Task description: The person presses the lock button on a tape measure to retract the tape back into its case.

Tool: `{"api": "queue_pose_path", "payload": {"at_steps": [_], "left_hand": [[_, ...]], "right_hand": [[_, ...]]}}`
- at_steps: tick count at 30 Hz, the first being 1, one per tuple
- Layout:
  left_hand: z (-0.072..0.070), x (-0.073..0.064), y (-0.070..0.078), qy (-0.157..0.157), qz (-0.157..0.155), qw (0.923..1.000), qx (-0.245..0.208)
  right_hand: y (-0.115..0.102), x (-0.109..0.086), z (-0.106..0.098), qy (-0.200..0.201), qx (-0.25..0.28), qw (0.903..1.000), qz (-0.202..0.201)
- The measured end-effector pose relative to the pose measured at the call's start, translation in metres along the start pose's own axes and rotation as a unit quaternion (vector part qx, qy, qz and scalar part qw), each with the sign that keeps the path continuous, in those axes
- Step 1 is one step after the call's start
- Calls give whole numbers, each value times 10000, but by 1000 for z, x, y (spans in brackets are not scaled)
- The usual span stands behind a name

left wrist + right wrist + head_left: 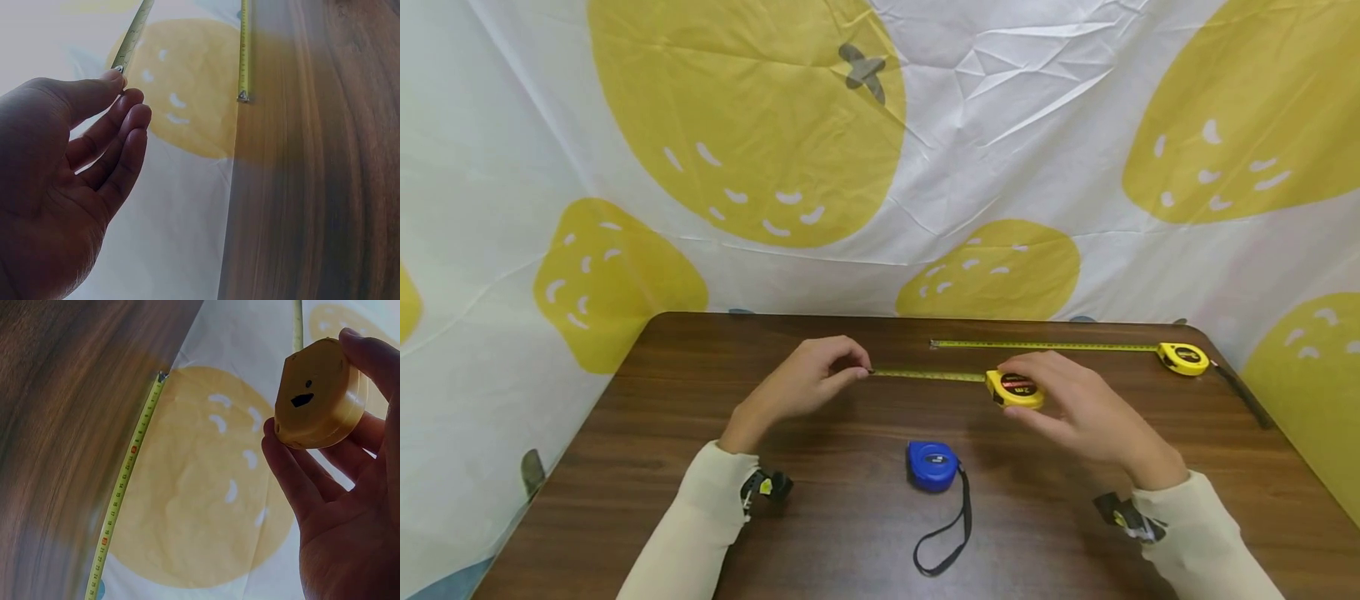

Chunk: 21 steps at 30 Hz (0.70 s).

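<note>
My left hand (808, 379) pinches the hooked end of a tape measure's yellow blade (928, 375) between thumb and fingertips. At the blade's other end, my right hand (1075, 408) grips the yellow tape measure (1015, 389) by its case, which has a dark label on top. In the left wrist view, thumb and forefinger meet on the blade's metal tip (119, 70). The right wrist view shows the case (315, 400) held between the thumb and the fingers. Between the hands the blade runs straight, and it appears raised off the table.
Behind, a second yellow tape measure (1182, 359) lies on the brown table (820, 492) with its blade (1045, 345) drawn out leftward and a black strap (1243, 393). Nearer me is a blue tape measure (932, 465) with a looped strap. A fruit-print cloth (760, 283) hangs behind the table.
</note>
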State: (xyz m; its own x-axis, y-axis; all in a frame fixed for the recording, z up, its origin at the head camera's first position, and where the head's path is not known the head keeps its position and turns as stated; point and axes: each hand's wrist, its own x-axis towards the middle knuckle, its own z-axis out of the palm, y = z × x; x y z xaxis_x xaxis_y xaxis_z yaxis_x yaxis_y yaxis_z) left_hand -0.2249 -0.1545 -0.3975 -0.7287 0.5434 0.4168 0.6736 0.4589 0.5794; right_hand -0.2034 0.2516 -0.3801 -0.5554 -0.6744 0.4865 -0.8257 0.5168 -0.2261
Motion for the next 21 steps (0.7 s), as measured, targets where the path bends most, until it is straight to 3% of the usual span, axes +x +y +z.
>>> {"api": "queue_pose_path", "payload": {"at_steps": [21], "left_hand": [[18,6,14,-329,284,9987,253]], "right_hand": [[-18,7,12,-65,123,9997,-220]]}}
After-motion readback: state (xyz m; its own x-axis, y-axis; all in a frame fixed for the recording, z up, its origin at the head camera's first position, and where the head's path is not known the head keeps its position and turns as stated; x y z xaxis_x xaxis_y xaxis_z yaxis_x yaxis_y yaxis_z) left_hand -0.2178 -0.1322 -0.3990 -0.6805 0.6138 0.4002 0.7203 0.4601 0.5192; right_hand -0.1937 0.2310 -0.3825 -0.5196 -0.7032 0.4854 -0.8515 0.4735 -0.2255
